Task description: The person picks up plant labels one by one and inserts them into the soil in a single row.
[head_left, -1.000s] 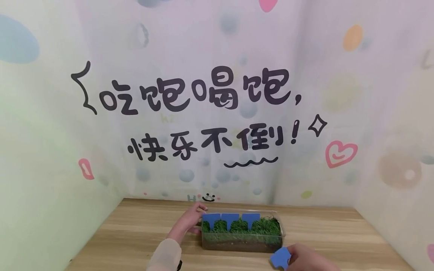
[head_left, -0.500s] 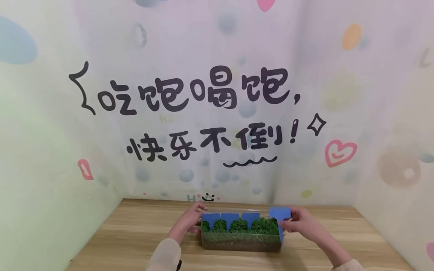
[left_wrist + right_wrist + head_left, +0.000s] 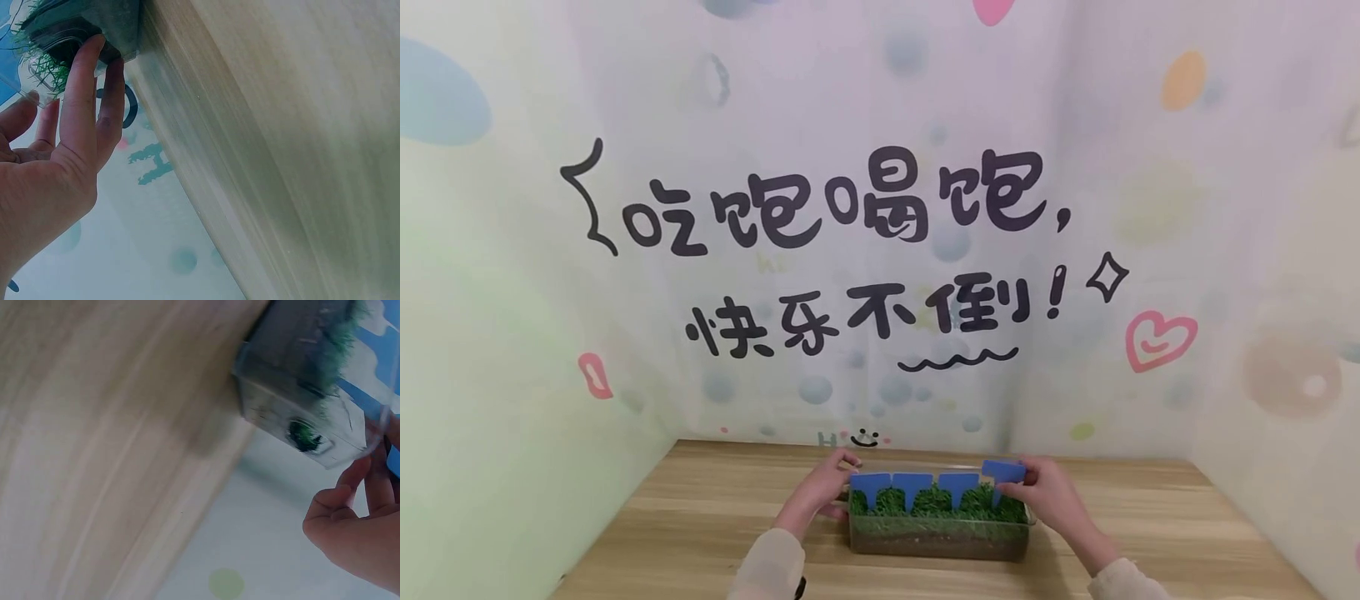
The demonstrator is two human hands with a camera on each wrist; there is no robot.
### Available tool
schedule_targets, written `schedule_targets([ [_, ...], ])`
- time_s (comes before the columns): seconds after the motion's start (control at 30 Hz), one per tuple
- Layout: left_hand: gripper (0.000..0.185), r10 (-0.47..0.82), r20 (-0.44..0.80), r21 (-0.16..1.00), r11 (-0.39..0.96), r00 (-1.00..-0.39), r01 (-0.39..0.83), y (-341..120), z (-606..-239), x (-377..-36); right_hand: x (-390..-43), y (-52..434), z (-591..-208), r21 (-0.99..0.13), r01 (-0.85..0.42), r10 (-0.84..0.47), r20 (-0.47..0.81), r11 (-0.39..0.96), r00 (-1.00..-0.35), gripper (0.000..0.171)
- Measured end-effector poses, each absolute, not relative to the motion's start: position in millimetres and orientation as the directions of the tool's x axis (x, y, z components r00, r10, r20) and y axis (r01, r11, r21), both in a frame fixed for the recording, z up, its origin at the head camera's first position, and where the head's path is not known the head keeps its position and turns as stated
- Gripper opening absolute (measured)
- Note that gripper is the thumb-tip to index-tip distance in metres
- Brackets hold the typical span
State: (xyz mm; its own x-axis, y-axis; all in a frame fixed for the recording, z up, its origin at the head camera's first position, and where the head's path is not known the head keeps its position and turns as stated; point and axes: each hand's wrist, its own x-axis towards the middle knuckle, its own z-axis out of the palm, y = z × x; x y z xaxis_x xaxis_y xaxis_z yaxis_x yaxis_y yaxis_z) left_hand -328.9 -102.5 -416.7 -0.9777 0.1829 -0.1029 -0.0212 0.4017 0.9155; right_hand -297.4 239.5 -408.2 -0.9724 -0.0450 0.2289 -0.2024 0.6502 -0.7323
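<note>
A clear plastic planter box (image 3: 940, 537) holds dark soil under green grass (image 3: 962, 500). Along it, three blue T-shaped plant labels (image 3: 912, 482) stand upright in a row. My right hand (image 3: 1051, 492) pinches another blue plant label (image 3: 1002, 472) at its right edge, over the grass by the box's right end. That label's stem reaches down among the blades and its head tilts slightly. My left hand (image 3: 820, 492) rests against the box's left end; in the left wrist view its extended fingers (image 3: 81, 100) touch the end wall, with the thumb at the rim.
The box stands on a wooden table (image 3: 700, 517), towards the back. Behind it hangs a pale printed backdrop (image 3: 880, 400) with black lettering, and similar walls close in both sides. A round opening (image 3: 304, 435) shows in the box's right end wall.
My right hand has brought the blue label from the front right, up past the box's right end, then leftward over the grass. The left hand has stayed at the box.
</note>
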Motion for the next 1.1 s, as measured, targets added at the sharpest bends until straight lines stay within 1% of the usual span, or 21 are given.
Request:
schedule_targets([
  [0.1,0.020,0.181,-0.100,0.913,0.407,-0.978,-0.018,-102,-417,-329,-298,237,-414,-0.687,-0.182,-0.037,0.221,0.703,-0.975,0.024],
  [0.13,0.020,0.181,-0.097,0.912,0.410,-0.979,-0.015,-102,-416,-329,-298,236,-415,-0.674,-0.186,-0.044,0.223,0.715,-0.974,0.021],
  [0.17,0.020,0.180,-0.096,0.912,0.410,-0.979,-0.014,-102,-416,-329,-298,236,-415,-0.661,-0.192,-0.049,0.228,0.725,-0.972,0.022],
  [0.37,0.020,0.172,-0.099,0.913,0.408,-0.980,-0.021,-105,-418,-331,-303,234,-419,-0.617,-0.201,-0.050,0.253,0.760,-0.966,0.012],
  [0.6,0.019,0.172,-0.106,0.912,0.409,-0.979,-0.027,-110,-420,-328,-302,229,-426,-0.539,-0.249,-0.095,0.297,0.805,-0.950,0.017],
  [0.7,0.019,0.170,-0.105,0.913,0.407,-0.980,-0.027,-110,-419,-326,-303,227,-426,-0.516,-0.256,-0.110,0.296,0.817,-0.949,0.019],
  [0.83,0.021,0.172,-0.095,0.912,0.411,-0.981,-0.016,-108,-418,-325,-302,231,-421,-0.550,-0.256,-0.121,0.269,0.795,-0.955,0.022],
  [0.97,0.030,0.167,-0.074,0.902,0.432,-0.983,0.005,-110,-415,-324,-299,238,-409,-0.597,-0.320,-0.133,0.335,0.736,-0.933,0.030],
  [1.03,0.039,0.131,-0.041,0.889,0.456,-0.990,0.023,-112,-412,-324,-300,240,-399,-0.581,-0.374,-0.136,0.410,0.723,-0.902,0.035],
  [1.1,0.046,0.095,0.034,0.859,0.507,-0.995,0.078,-112,-407,-325,-302,240,-388,-0.536,-0.396,-0.120,0.477,0.746,-0.871,0.040],
])
